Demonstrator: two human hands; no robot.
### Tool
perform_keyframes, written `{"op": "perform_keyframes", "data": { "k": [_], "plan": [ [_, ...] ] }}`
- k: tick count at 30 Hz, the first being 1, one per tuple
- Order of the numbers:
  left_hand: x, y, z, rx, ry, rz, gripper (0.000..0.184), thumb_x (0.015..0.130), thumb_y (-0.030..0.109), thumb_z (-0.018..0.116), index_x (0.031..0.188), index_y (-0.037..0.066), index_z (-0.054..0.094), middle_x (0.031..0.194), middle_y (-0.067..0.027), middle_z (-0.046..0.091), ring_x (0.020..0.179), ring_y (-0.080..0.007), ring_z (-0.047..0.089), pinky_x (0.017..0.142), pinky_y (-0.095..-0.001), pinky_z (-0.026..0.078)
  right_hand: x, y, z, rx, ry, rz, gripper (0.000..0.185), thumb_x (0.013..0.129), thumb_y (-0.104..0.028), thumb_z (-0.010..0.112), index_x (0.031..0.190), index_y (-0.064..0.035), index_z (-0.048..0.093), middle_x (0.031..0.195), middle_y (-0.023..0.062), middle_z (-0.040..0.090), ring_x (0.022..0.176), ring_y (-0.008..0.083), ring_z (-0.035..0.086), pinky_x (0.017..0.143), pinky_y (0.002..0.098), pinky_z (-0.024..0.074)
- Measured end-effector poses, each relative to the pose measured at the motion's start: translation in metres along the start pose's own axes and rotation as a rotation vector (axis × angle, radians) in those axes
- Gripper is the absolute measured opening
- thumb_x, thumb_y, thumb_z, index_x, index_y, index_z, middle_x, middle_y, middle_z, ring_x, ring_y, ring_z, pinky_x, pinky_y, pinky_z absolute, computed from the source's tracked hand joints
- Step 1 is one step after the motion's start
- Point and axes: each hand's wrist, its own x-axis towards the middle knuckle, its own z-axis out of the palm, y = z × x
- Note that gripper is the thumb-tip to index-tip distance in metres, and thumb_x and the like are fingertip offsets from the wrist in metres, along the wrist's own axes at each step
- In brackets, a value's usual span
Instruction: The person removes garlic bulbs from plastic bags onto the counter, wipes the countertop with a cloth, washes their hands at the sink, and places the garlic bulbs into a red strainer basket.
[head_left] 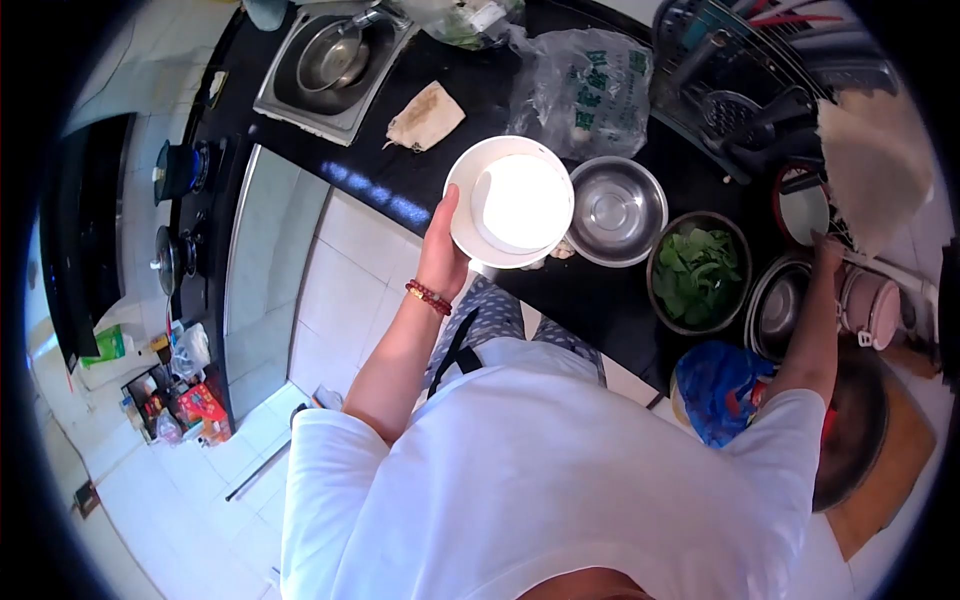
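Note:
My left hand [443, 246], with a red bead bracelet at the wrist, grips the side of a round white tub [458, 222] held above the counter's front edge. Its inside glares bright white, so I cannot make out any contents. Far to the right, my right hand [828, 254] reaches in beside a red-rimmed pot or bowl [804, 213]; its fingers are too small and partly hidden to read. Close to the tub stands a steel bowl [612, 210]. Beside that, another bowl [652, 284] holds green leaves [697, 272].
A steel sink [350, 120] with a pan [333, 62] in it lies at the back left, near a beige cloth [427, 116]. Plastic bags [590, 90] and a utensil rack [730, 80] line the back. Stacked steel bowls [780, 305] and a blue bag [715, 390] sit at right.

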Motion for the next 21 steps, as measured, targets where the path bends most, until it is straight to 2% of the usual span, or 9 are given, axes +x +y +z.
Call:
{"op": "perform_keyframes", "data": {
  "k": [2,5,8,11,14,16,18,19,21],
  "plan": [
    [-0.004,0.005,-0.003,0.021,0.017,0.021,0.056,0.098,0.045,0.046,0.137,0.005,0.044,0.134,-0.0088,0.054,0.121,-0.0198,0.053,0.102,-0.035,0.042,-0.01,-0.023,-0.017,-0.028,-0.089,0.064,0.058,0.073,-0.055,0.065,0.105,-0.0069,0.07,0.113,0.0197,0.066,0.107,0.0331,0.062,0.091,0.0435,0.0473],
    [-0.007,0.006,-0.014,0.018,0.072,0.028,0.057,0.098,0.046,0.046,0.138,0.005,0.043,0.134,-0.0086,0.053,0.121,-0.0195,0.053,0.103,-0.0346,0.041,-0.002,-0.029,-0.012,-0.084,-0.098,0.209,0.059,0.072,-0.054,0.065,0.108,-0.0072,0.069,0.116,0.0199,0.064,0.109,0.0356,0.062,0.092,0.0459,0.0479],
    [-0.006,0.005,-0.022,0.004,0.107,0.033,0.058,0.098,0.047,0.046,0.138,0.005,0.043,0.135,-0.0085,0.053,0.121,-0.0195,0.053,0.103,-0.0346,0.041,0.0,-0.029,-0.006,-0.104,0.0,0.278,0.055,0.072,-0.048,0.064,0.111,-0.0088,0.068,0.117,0.0199,0.064,0.108,0.0383,0.061,0.092,0.0479,0.0486],
    [-0.004,0.004,-0.023,-0.014,0.115,0.031,0.058,0.098,0.047,0.046,0.138,0.005,0.043,0.134,-0.0087,0.053,0.122,-0.0196,0.053,0.104,-0.0347,0.041,-0.004,-0.028,-0.01,0.02,0.025,0.196,0.048,0.075,-0.043,0.058,0.101,-0.0045,0.069,0.11,0.0238,0.065,0.096,0.0389,0.065,0.084,0.0494,0.0494],
    [-0.001,0.001,-0.021,-0.024,0.115,0.019,0.059,0.098,0.048,0.046,0.138,0.005,0.043,0.134,-0.0086,0.053,0.122,-0.0197,0.052,0.104,-0.035,0.04,0.014,-0.018,-0.004,-0.051,0.005,0.09,0.037,0.081,-0.035,0.055,0.102,-0.0088,0.07,0.106,0.021,0.067,0.096,0.0377,0.065,0.081,0.0481,0.0508],
    [0.0,0.0,-0.017,-0.015,0.111,0.018,0.059,0.097,0.048,0.046,0.138,0.006,0.043,0.134,-0.0083,0.054,0.122,-0.0197,0.052,0.104,-0.0353,0.04,0.042,0.012,0.021,-0.041,-0.005,0.027,0.037,0.081,-0.037,0.057,0.103,-0.0096,0.068,0.105,0.0196,0.067,0.096,0.0359,0.065,0.082,0.0463,0.0505],
    [0.001,0.0,-0.011,0.006,0.101,0.023,0.059,0.097,0.049,0.047,0.138,0.007,0.043,0.134,-0.0081,0.054,0.122,-0.0195,0.053,0.104,-0.0357,0.04,0.094,0.07,0.062,0.255,-0.041,-0.038,0.038,0.08,-0.039,0.06,0.104,-0.0104,0.067,0.105,0.0183,0.066,0.095,0.034,0.065,0.083,0.0446,0.0502],
    [0.001,0.001,-0.009,0.0,0.096,0.021,0.058,0.097,0.049,0.047,0.137,0.007,0.044,0.133,-0.008,0.054,0.121,-0.0192,0.053,0.103,-0.0351,0.041,0.125,0.104,0.094,0.572,-0.097,-0.056,0.038,0.08,-0.04,0.061,0.104,-0.0109,0.066,0.105,0.0176,0.066,0.095,0.0331,0.065,0.084,0.0438,0.05],
    [0.001,0.004,-0.006,-0.009,0.083,0.015,0.057,0.097,0.049,0.048,0.135,0.006,0.046,0.131,-0.0078,0.056,0.118,-0.0185,0.055,0.101,-0.0341,0.043,0.119,0.123,0.09,1.033,-0.038,-0.094,0.038,0.081,-0.039,0.061,0.103,-0.0079,0.066,0.102,0.0176,0.066,0.094,0.0308,0.065,0.082,0.0417,0.0504]
  ]
}}
